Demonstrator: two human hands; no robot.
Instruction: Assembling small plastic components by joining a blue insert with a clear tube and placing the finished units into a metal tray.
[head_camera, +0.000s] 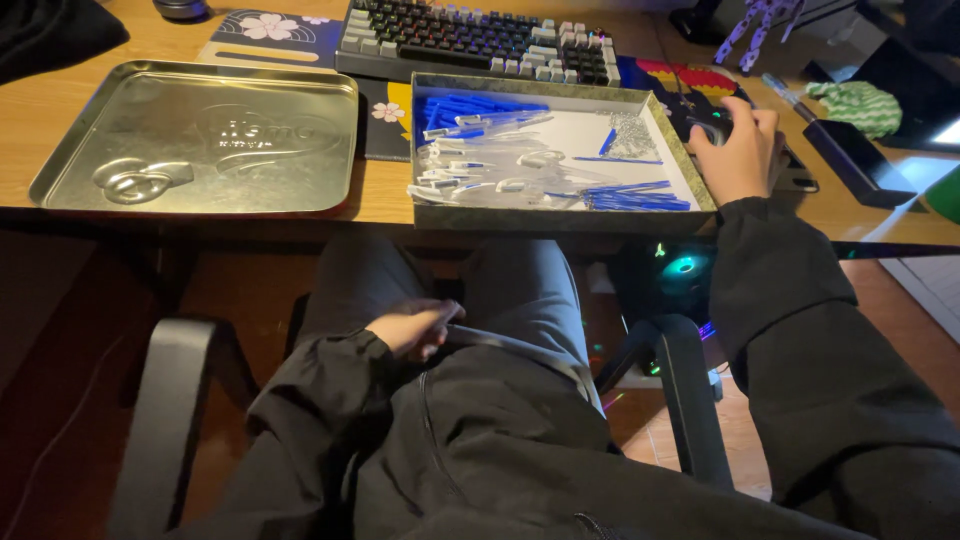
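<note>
So right now the right hand (742, 150) is draped over a dark computer mouse (712, 126), fingers curled down and closed around it, palm resting on top. The mouse sits on the worktop (60, 110) just right of a shallow cardboard tray (560, 215), basically touching distance from the fingers' inner side. The left hand (412, 328) is down in the lap, fingers loosely curled together and holding nothing as far as I can see.

The tray holds a bunch of blue pen parts (470, 105) at its far left and clear pen barrels (470, 165) in the middle, with thin blue refills (635, 198) along the near edge, closest to the right hand's wrist. Further left of all that is an upturned metal tin lid (200, 135), and beyond the tray there's a keyboard (470, 38).

My take on doing this bit well: keep the wrist planted and move the mouse in small nudges, because the tray wall is right beside the fingers and a wide sweep left would bump it and scatter the loose bits. The sleeve hangs near the tray's corner too, so I'd keep the elbow tucked out to the right. The lighting is dim, so go slow.
</note>
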